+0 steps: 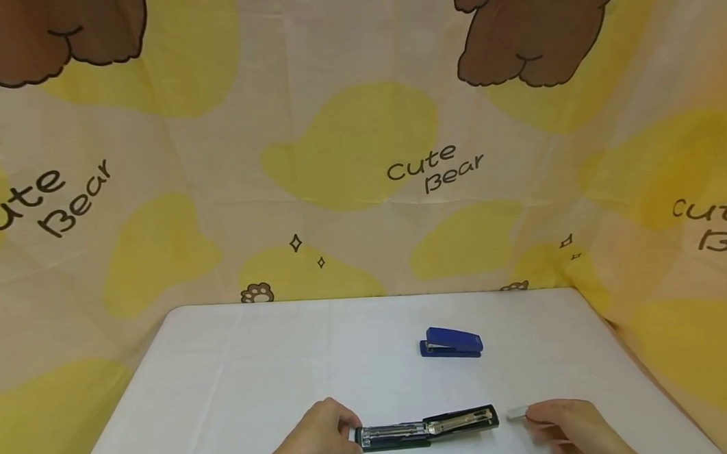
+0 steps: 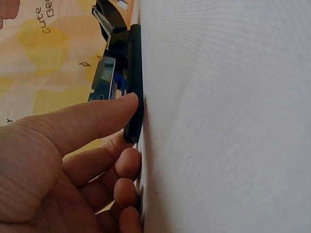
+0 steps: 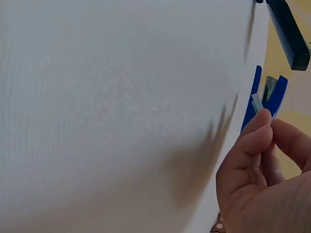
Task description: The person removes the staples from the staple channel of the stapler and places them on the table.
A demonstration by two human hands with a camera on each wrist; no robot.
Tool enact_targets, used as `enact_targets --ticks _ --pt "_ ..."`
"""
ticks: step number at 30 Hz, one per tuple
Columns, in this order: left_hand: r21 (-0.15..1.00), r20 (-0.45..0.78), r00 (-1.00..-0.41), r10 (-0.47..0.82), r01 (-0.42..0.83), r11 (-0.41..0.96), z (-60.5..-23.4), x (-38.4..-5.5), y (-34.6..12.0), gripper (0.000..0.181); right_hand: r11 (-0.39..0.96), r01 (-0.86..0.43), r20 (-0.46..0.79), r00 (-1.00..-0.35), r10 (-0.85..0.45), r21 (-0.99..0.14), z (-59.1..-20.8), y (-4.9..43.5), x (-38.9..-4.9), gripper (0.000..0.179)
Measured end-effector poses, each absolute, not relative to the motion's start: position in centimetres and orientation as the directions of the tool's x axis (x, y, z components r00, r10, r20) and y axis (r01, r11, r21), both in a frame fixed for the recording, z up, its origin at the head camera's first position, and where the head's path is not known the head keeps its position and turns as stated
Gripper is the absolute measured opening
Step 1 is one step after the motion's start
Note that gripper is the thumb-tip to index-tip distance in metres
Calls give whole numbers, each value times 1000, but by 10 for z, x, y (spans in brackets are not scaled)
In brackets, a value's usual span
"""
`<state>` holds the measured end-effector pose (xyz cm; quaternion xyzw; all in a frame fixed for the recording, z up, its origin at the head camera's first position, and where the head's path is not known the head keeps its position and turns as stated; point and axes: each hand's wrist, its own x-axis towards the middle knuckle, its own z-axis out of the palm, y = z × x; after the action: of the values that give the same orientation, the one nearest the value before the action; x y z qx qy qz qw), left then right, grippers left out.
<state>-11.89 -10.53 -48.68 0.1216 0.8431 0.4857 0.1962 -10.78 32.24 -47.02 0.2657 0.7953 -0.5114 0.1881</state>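
The left grip (image 1: 317,435) pinches the end of the black stapler (image 1: 414,430), which lies opened toward the near edge of the table (image 1: 223,378). The right grip (image 1: 577,425) holds narrowly a probable staple strip (image 1: 517,412). Opening looks done; loading and closing seem left.

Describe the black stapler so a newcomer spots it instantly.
On the white table, look between the left hand and right hand. The black stapler lies there, left hand gripping one end. Unlike the blue stapler farther back, it's folded wide open, metal insides showing.
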Motion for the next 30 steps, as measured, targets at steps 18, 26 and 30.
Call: enact_targets --ticks 18,26,30 --pt "867 -215 -902 375 0 498 -486 -119 -104 23 426 604 -559 -794 240 -674 -481 326 -110 22" --pt "863 -212 -903 374 6 505 -487 -118 -105 24 421 610 -569 -788 235 -671 -477 334 -112 24" --pt "865 -212 -903 373 4 501 -487 -118 -105 24 477 539 -512 -836 199 -694 -467 337 -112 26"
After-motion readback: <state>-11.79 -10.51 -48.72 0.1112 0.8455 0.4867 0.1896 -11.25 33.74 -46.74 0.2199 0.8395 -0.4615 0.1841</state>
